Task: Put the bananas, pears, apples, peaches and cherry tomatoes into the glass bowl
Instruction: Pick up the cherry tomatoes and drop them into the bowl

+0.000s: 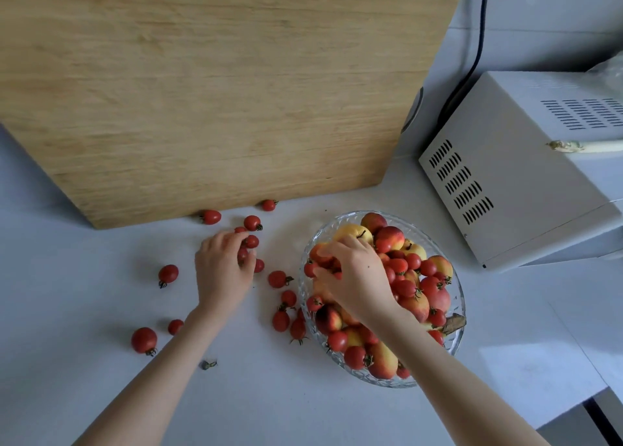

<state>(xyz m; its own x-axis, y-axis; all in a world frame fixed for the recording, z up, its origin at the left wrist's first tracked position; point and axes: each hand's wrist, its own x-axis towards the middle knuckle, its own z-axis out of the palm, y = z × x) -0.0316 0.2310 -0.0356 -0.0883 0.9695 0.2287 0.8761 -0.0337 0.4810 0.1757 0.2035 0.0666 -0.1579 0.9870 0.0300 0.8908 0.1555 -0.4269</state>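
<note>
The glass bowl [459,305] stands on the white counter, heaped with peaches, pears, apples and cherry tomatoes; a brown banana stem [455,323] pokes over its right rim. Several loose cherry tomatoes [278,279] lie scattered on the counter to the bowl's left. My left hand [220,273] rests on the counter among them, fingers curled around a few cherry tomatoes. My right hand [354,277] is over the bowl's left side, fingers bent down onto the fruit with cherry tomatoes under the fingertips; whether it grips them is unclear.
A large wooden cutting board [215,84] leans at the back, with tomatoes [210,217] against its lower edge. A white microwave [526,175] with a black cable sits at the right. A loose green stem [208,364] lies near my left forearm. The counter edge drops off at bottom right.
</note>
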